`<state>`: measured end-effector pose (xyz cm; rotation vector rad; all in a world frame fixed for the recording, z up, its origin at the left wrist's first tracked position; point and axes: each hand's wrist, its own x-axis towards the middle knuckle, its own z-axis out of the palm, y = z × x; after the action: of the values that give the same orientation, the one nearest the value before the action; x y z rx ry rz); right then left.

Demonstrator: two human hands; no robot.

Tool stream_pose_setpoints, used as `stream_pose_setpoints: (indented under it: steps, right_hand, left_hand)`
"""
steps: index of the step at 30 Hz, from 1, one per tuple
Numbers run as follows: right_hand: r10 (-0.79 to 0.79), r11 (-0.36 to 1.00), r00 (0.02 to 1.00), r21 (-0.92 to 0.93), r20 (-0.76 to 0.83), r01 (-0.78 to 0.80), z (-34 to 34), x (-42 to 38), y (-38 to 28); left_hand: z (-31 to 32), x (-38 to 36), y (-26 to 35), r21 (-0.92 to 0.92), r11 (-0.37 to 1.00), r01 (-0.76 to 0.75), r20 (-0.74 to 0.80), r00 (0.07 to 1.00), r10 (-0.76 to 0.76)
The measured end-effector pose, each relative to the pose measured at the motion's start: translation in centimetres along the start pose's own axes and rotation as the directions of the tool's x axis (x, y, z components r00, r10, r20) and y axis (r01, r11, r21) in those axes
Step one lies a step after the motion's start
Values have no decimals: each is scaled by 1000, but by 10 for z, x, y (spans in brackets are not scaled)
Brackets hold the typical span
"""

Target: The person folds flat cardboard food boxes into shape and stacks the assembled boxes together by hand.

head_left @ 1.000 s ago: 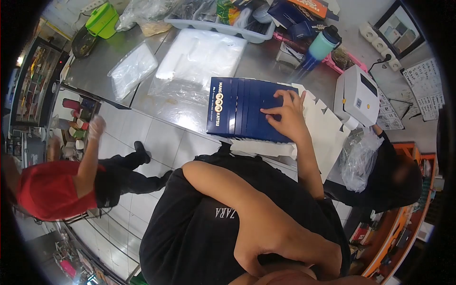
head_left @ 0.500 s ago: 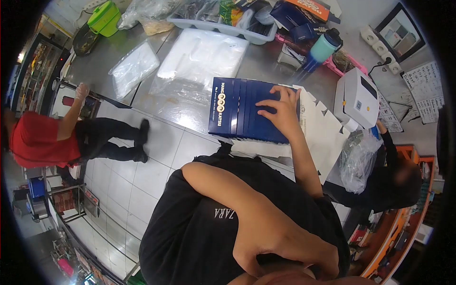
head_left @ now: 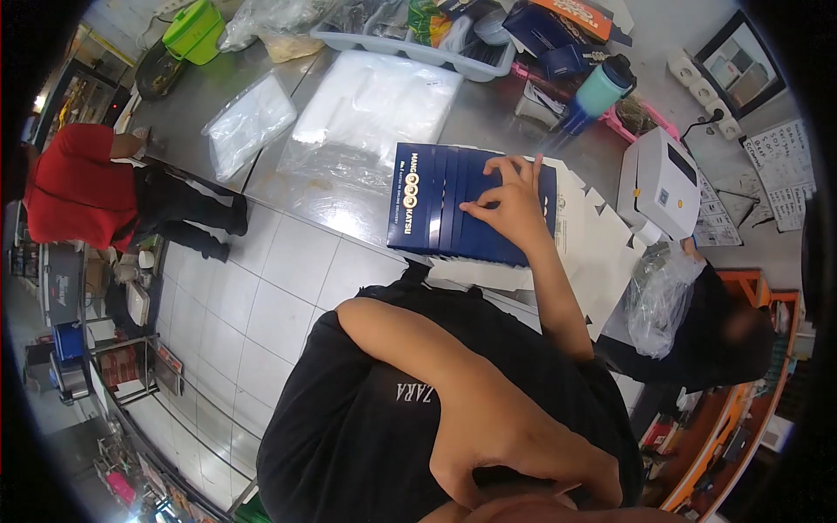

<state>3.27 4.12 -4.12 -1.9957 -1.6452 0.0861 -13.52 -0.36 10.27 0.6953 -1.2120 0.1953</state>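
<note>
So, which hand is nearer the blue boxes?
Right. The right hand is over the blue boxes; the left hand is up near the person's chin, farther away.

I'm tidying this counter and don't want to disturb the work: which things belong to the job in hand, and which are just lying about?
Likely part of the job:
blue cartons, under the right hand
pale cardboard beside them

Apparently just lying about:
bottle
green container
white machine
plastic bags

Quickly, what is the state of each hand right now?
Left hand: near the camera, fingers unclear; open or closed cannot be told.
Right hand: open, fingers bent, at the blue cartons; no grip visible.
</note>
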Motion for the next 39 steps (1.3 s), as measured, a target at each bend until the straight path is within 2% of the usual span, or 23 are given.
stream_pose_setpoints:
  steps: [4,7,10,13,16,21,25,27,31,39]
  right_hand:
    - [-17,999,998,-28,53,19,2,3,2]
    - [-10,1000,1000,-18,15,11,0,5,-5]
    - [-81,997,996,18,34,80,5,5,-5]
    - [-129,991,989,-29,76,131,11,5,-3]
    - [-98,995,990,2,101,99,8,8,-8]
    - [-106,991,994,84,15,104,19,16,-11]
    - [-113,987,994,114,-12,113,26,19,-10]
    - [-110,990,994,93,11,108,28,19,-10]
    - [-93,992,996,84,-5,93,30,18,-13]
    - [-187,982,982,26,-2,187,31,15,-18]
  left_hand:
    - [-5,0,4,27,1000,11,38,999,-12]
    - [-5,-1,3,35,999,17,44,999,-19]
    - [-7,0,6,23,999,36,51,998,-37]
    - [-9,0,7,19,999,41,56,998,-42]
    - [-11,0,7,36,999,34,55,998,-36]
    - [-11,-1,7,27,998,49,56,997,-50]
    - [-10,-1,6,55,998,-7,47,999,5]
    - [-10,-1,5,81,996,-37,48,998,33]
    - [-8,-1,6,40,999,9,43,999,-11]
    - [-8,-3,8,40,999,33,67,997,-36]
